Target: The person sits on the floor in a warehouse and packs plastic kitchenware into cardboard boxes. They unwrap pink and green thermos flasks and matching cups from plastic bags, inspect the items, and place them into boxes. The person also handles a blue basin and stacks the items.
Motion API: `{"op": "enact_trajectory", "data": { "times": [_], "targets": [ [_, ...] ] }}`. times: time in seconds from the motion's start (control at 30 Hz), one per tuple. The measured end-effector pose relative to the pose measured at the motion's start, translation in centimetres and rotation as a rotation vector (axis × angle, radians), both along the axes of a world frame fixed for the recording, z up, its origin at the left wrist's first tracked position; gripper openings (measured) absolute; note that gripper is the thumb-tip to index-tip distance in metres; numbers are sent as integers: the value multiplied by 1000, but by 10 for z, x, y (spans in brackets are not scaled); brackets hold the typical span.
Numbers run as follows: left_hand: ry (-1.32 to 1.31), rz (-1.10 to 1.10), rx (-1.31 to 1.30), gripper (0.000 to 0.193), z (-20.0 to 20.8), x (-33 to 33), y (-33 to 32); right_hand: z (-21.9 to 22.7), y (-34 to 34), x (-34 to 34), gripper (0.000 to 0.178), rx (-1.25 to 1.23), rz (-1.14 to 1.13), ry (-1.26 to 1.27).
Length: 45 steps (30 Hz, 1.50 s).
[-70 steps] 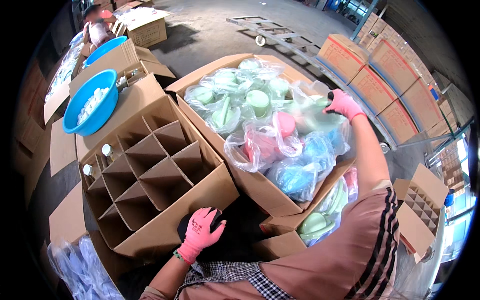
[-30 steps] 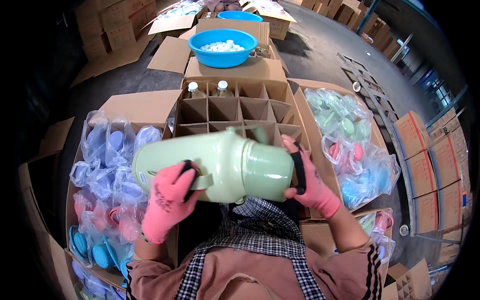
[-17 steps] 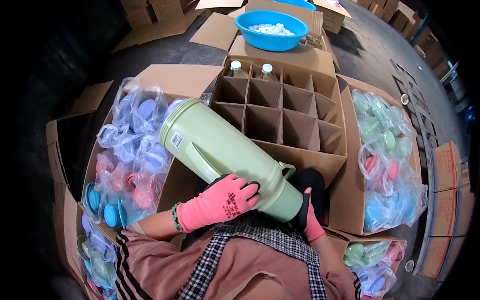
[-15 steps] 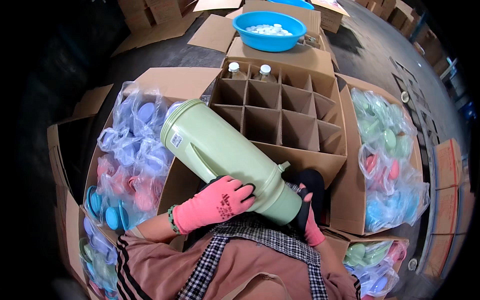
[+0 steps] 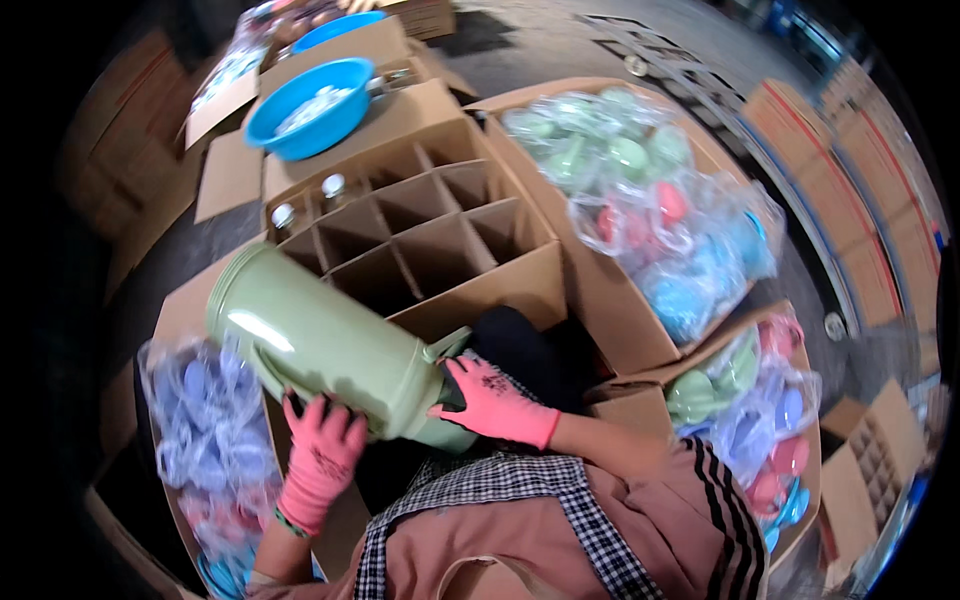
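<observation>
A pale green thermos flask [image 5: 310,330] lies tilted across my lap, its wide base at the upper left and its neck towards me. My left hand [image 5: 322,465], in a pink glove with black fingertips, holds it at the side handle. My right hand [image 5: 497,400], gloved the same way, grips the neck end, where a cup-shaped green lid [image 5: 445,435] shows beneath it. Beside my right fingers a small spout [image 5: 447,345] sticks out. Just beyond the flask stands a divided carton [image 5: 500,298]; two white-capped bottles [image 5: 334,187] stand in its cells at the left.
A blue basin [image 5: 268,128] of small white pieces rests on the carton's far side. Cartons of bagged plastic parts stand around me: purple parts [image 5: 215,400] at left, green parts [image 5: 628,155] at right, mixed parts [image 5: 745,420] at near right. Stacked cartons [image 5: 800,150] line the far right.
My view has swung to the right. My right hand has come over the flask's neck end, and my left hand has shifted its hold along the handle side.
</observation>
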<state>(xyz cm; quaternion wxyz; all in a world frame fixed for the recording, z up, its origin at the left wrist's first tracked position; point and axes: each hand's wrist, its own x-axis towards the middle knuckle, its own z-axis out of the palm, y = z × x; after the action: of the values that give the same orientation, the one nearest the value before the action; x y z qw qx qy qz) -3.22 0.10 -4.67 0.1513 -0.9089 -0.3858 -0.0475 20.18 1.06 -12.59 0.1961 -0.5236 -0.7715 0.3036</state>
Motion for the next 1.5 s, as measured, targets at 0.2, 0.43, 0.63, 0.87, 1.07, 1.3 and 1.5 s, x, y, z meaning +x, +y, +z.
{"op": "enact_trajectory", "data": {
  "times": [0.2,0.43,0.63,0.87,1.07,1.3,1.5],
  "targets": [
    [196,-581,2,22,-45,43,-28,-73,-27,28,30,-90,162,292],
    [179,-795,-339,16,-98,68,0,5,-16,50,34,-167,-107,41],
    [289,-778,-358,19,-122,76,-4,-1,48,145,33,184,-654,309],
    [90,-637,-431,31,-107,65,-3,-19,140,369,45,569,-1219,-148],
    [-27,-441,-175,23,-102,45,-7,-48,172,433,56,310,-1217,-372],
    [-117,-403,-171,11,-128,42,2,-154,180,526,35,-200,-1063,-603],
    [-158,-395,-135,13,-124,43,2,-41,152,456,34,132,-1316,-307]
  ]
}}
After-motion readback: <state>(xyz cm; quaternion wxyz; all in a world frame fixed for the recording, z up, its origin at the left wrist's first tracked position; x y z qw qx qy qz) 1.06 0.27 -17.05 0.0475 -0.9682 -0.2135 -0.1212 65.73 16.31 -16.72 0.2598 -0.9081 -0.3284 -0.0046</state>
